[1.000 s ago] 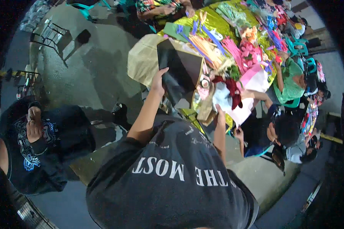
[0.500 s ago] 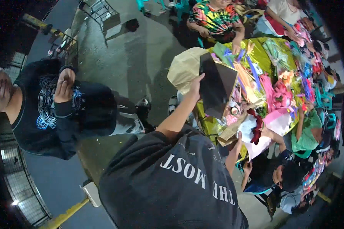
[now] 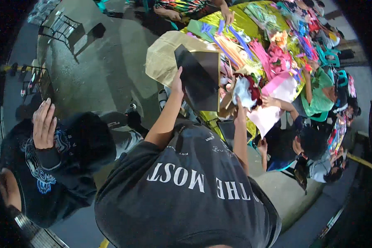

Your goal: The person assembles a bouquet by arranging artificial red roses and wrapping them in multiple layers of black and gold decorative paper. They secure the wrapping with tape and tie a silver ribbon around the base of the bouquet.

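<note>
My left hand point(image 3: 177, 83) is closed on the left edge of black wrapping paper point(image 3: 200, 80), whose right border is a thin gold line. Behind it spreads crumpled tan paper point(image 3: 163, 58). My right hand point(image 3: 240, 113) is wrapped round the base of a small bouquet, with white wrapping point(image 3: 244, 91) and dark red flowers point(image 3: 255, 89). Pink-and-white paper point(image 3: 273, 101) lies right beside the bouquet, and another person's hand point(image 3: 270, 101) reaches over it. Brown paper point(image 3: 226, 108) shows between my hands, partly hidden.
A table under a shiny yellow-green cover point(image 3: 244, 14) carries orange, purple and pink craft strips point(image 3: 231, 51) and pink flowers point(image 3: 279, 60). People sit around it. To my left, a person in a black sweater point(image 3: 66, 161) holds a hand up. A metal-framed chair point(image 3: 62, 31) stands far left.
The view has swung, so the table and my hands sit further left and higher. The bouquet appears more upright in my right hand. The person on the left has raised a hand with straight fingers.
</note>
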Tool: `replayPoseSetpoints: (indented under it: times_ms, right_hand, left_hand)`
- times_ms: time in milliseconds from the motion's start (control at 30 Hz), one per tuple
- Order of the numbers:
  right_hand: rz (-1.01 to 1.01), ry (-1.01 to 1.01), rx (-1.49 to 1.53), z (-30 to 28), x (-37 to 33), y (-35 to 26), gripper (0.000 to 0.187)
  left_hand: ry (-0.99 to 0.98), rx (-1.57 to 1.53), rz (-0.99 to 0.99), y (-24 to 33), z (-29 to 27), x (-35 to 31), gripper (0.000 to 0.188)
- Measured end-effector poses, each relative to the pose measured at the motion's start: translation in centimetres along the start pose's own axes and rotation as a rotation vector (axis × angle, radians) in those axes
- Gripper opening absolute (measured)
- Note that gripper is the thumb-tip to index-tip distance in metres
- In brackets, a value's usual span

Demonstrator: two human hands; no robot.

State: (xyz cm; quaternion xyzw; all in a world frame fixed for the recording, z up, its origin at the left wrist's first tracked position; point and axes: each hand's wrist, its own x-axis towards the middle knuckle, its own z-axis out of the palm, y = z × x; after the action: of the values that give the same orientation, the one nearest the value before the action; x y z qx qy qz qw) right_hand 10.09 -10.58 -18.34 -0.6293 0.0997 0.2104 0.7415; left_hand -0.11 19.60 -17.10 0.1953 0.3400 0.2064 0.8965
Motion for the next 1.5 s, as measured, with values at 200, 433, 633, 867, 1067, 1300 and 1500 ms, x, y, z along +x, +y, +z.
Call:
replayPoseSetpoints:
  times_ms: [200, 433, 633, 867, 1067, 1300, 1500]
  right_hand:
    - [0.017, 0.081, -0.076, -1.9, 5.0, 1.7, 0.062]
    - [0.072, 0.069, -0.002, -0.4, 8.3, 1.2, 0.058]
    - [0.05, 0.171, 0.002, 2.3, 6.1, 1.1, 0.051]
    - [-0.086, 0.04, 0.106, -0.5, 2.2, 1.4, 0.074]
    - [-0.119, 0.084, -0.072, 1.4, -0.8, -1.5, 0.077]
    - [-0.172, 0.035, -0.112, 2.2, -1.4, -3.5, 0.082]
    - [-0.232, 0.031, -0.064, 3.7, -2.0, -4.3, 0.077]
  left_hand:
    - [0.059, 0.084, -0.153, -1.8, 2.0, -3.9, 0.054]
    - [0.062, 0.011, -0.196, -2.2, 2.3, -5.4, 0.047]
    - [-0.043, -0.036, -0.209, -1.9, -1.1, -4.0, 0.038]
    - [-0.055, 0.065, -0.017, -2.6, -1.1, -2.8, 0.03]
    - [-0.116, 0.383, 0.15, -6.0, 2.0, -2.2, 0.037]
    - [-0.28, 0.451, 0.173, -10.0, 5.2, -4.8, 0.034]
    - [-0.346, 0.478, 0.081, -10.8, 4.6, -6.0, 0.029]
